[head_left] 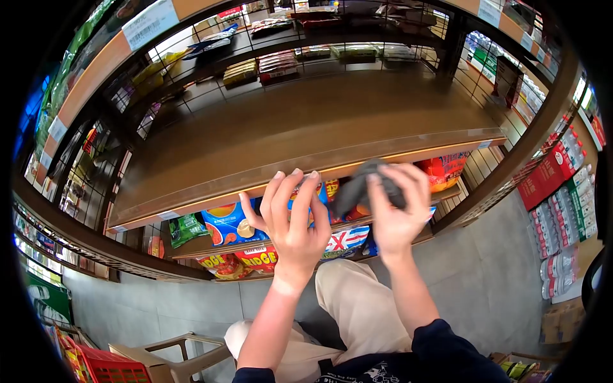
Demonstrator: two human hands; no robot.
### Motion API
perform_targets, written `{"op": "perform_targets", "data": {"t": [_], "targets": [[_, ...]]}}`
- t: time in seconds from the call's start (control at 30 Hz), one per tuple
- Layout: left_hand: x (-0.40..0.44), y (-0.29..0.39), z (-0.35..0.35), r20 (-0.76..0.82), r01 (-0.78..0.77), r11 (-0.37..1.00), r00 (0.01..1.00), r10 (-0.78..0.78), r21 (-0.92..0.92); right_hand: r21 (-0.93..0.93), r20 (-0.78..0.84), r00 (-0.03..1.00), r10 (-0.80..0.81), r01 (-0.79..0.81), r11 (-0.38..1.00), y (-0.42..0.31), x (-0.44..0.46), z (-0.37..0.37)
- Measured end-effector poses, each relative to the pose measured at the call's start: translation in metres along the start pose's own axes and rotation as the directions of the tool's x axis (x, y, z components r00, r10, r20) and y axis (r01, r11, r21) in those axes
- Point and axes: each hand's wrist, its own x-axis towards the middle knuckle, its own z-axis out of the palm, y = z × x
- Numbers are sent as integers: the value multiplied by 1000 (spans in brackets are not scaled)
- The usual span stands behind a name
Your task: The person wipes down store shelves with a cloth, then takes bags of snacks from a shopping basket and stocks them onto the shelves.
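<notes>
Head view: a dark cloth (pixel 350 195), somewhat blurred, is bunched in the right hand (pixel 399 220), by the front edge (pixel 214 200) of a brown shelf (pixel 287 115). The right grip is pinching it between thumb and fingers, probably because limp fabric is easier to control when gathered up. The left hand (pixel 291 220) holds nothing (its fingers fan out toward the same edge, perhaps for steadying, though I cannot tell whether they touch it). Price labels (pixel 168 215) sit along that edge, presumably so that they read from in front. Beneath, a blue snack bag (pixel 225 228) and a green bag (pixel 188 230) show their printed faces outward, likely for the same reason. Farther out, bottle packs (pixel 557 223) stand at the right, and a red basket (pixel 112 368) rests at the lower left.
</notes>
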Motion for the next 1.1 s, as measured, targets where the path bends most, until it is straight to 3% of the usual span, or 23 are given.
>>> {"op": "perform_targets", "data": {"t": [0.07, 0.2, 0.27, 0.33, 0.4, 0.47, 0.57, 0.73, 0.87, 0.97, 1.1], "targets": [[0, 1, 0, 13, 7, 1000, 1000, -7, -13, 13, -143, 986, 91, -90, 996, 10, 2, -3], [-1, 3, 3, -6, 22, 999, 1000, -22, -30, 13, -11, 998, -69, 69, 998, 2, -2, 4], [-1, 3, 6, -10, 18, 999, 1000, -18, -33, 105, 16, 998, -67, 65, 992, -2, -5, 10], [-2, 0, 8, -25, 10, 1000, 1000, -10, -14, 67, 16, 996, -89, 88, 994, 6, 2, 3], [-2, 0, 8, -21, 9, 1000, 1000, -9, -21, -48, -60, 998, -23, 20, 999, 15, 10, -9], [-1, 1, 7, -36, 8, 999, 999, -9, -40, 39, -147, 978, 150, -146, 989, 24, 14, -17], [-1, 2, 6, -26, 0, 999, 1000, -1, -48, -45, -129, 989, 73, -79, 996, 24, 17, -19], [5, 14, -1, -54, -69, 997, 996, 67, -39, 89, -98, 988, 120, -112, 990, 24, 19, -23], [32, 61, -5, 113, -270, 932, 946, 303, -241, 184, -94, 986, 135, -116, 976, 26, 21, -24], [55, 93, 21, 214, -210, 882, 922, 322, -421, 185, -55, 991, 122, -110, 977, 25, 24, -32], [61, 109, 44, 270, -188, 885, 907, 323, -425, 159, -54, 995, 78, -69, 985, 36, 26, -39]]}}
